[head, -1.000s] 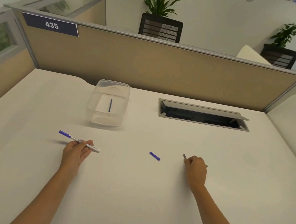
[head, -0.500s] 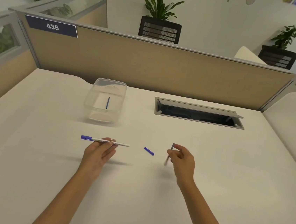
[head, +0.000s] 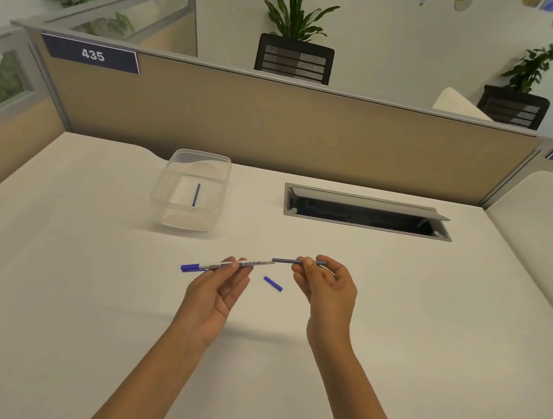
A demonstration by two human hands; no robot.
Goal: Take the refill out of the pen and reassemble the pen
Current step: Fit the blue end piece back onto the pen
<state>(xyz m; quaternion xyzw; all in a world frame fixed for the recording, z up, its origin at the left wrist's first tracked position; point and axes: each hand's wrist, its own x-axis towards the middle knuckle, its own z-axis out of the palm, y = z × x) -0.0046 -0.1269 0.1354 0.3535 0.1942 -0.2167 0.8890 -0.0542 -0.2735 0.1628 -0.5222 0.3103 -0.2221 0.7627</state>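
Note:
My left hand (head: 217, 291) pinches a white marker pen (head: 228, 265) with a blue cap at its left end, held level above the desk. My right hand (head: 327, 284) grips a thin grey refill (head: 285, 261) by its right half. The refill's left tip meets the open right end of the pen barrel. A small blue end plug (head: 273, 283) lies on the desk just below, between my two hands.
A clear plastic box (head: 172, 178) with a thin blue stick (head: 196, 194) inside stands at the back left. An open cable hatch (head: 367, 212) is sunk into the white desk at the back right. A beige partition closes off the far edge.
Both hands lifted off the desk and came together. The pen swung level in my left hand, and my right hand brought the grey refill up to the pen's open end.

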